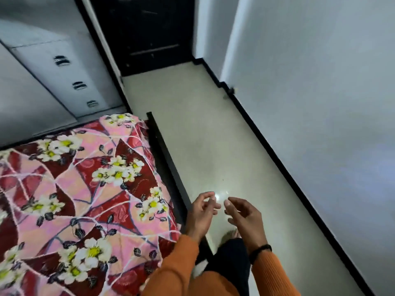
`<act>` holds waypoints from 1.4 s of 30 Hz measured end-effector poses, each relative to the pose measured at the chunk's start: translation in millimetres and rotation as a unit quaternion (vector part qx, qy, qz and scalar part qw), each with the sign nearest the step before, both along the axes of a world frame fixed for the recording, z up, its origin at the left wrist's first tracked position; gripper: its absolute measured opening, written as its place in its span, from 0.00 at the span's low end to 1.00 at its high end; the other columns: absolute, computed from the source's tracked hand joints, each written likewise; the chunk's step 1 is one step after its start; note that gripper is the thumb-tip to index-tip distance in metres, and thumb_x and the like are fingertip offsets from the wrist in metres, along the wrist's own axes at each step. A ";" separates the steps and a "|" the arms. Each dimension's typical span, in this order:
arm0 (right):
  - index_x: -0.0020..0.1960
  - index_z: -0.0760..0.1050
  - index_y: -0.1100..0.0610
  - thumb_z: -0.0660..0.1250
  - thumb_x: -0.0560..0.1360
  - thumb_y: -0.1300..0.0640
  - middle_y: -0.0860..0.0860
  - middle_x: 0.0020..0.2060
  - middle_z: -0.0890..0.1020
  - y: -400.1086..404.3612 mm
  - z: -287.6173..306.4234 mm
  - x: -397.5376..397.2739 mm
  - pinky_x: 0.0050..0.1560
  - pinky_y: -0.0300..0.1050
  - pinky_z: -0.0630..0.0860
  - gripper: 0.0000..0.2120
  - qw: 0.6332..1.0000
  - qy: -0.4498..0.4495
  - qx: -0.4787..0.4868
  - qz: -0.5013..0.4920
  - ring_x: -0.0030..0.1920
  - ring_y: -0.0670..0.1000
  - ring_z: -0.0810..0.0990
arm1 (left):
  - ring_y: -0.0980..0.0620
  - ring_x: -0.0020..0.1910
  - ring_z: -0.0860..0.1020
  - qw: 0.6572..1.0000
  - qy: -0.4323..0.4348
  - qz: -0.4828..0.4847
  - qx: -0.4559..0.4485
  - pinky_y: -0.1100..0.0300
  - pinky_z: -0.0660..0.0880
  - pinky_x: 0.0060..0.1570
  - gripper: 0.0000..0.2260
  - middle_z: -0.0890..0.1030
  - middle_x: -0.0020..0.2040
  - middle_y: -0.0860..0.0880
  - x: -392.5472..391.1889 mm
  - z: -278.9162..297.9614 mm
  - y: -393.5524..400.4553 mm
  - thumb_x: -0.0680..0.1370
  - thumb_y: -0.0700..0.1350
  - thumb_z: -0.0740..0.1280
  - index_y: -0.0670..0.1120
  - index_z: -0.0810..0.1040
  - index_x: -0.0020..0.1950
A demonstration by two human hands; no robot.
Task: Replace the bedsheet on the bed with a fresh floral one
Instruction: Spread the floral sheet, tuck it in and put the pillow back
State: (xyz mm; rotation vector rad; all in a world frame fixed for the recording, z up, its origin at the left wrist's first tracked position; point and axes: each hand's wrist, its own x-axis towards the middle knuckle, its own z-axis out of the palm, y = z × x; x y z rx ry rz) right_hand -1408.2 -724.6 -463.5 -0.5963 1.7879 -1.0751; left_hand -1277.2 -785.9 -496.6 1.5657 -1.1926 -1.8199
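Head view: both hands, left hand [201, 212] and right hand [245, 214], hang loose and hold nothing. Left of them, the floral bedsheet [85, 199] runs long, away from the hands.

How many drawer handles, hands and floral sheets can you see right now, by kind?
Drawer handles: 3, on the grey drawers: top, middle, bottom
Hands: 2, both holding nothing: left hand, right hand
Floral sheets: 1, floral sheet spread on the bed
Total: 6
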 end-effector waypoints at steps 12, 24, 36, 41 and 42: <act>0.57 0.83 0.54 0.76 0.75 0.52 0.51 0.50 0.87 -328.7 14.0 -141.9 0.55 0.56 0.82 0.12 0.987 -0.042 0.003 0.154 0.51 0.54 0.86 | 0.57 0.43 0.85 0.981 -0.013 0.191 -0.013 0.57 0.80 0.50 0.08 0.87 0.45 0.55 -110.3 3.4 -267.2 0.82 0.56 0.64 0.58 0.79 0.59; 0.55 0.83 0.54 0.76 0.75 0.55 0.52 0.48 0.88 -657.3 -9.0 -27.2 0.50 0.51 0.79 0.10 0.871 -0.045 0.033 0.488 0.51 0.55 0.87 | 0.57 0.32 0.80 0.830 0.042 0.555 0.034 0.68 0.71 0.29 0.15 0.85 0.39 0.49 -33.1 -37.9 -498.2 0.84 0.51 0.64 0.41 0.77 0.62; 0.51 0.83 0.52 0.77 0.73 0.60 0.50 0.47 0.88 -818.2 -92.3 186.9 0.51 0.50 0.83 0.08 0.589 0.090 0.039 0.803 0.52 0.52 0.86 | 0.39 0.59 0.77 0.211 0.435 0.869 0.100 0.45 0.71 0.66 0.24 0.77 0.59 0.37 40.3 -145.7 -620.4 0.87 0.54 0.53 0.40 0.65 0.76; 0.57 0.82 0.52 0.76 0.75 0.56 0.49 0.53 0.86 -832.5 -164.2 292.3 0.53 0.48 0.83 0.11 0.430 0.110 0.041 0.895 0.53 0.47 0.85 | 0.38 0.73 0.69 0.002 0.478 0.878 0.023 0.42 0.65 0.72 0.27 0.71 0.72 0.39 101.1 -210.8 -656.0 0.86 0.60 0.52 0.44 0.63 0.78; 0.57 0.82 0.51 0.76 0.75 0.55 0.48 0.54 0.85 -831.9 -179.8 308.3 0.53 0.47 0.82 0.12 0.396 0.112 0.036 0.911 0.54 0.47 0.84 | 0.39 0.71 0.71 -0.022 0.475 0.880 0.019 0.43 0.68 0.69 0.26 0.73 0.70 0.39 111.9 -228.3 -663.6 0.85 0.61 0.52 0.45 0.67 0.75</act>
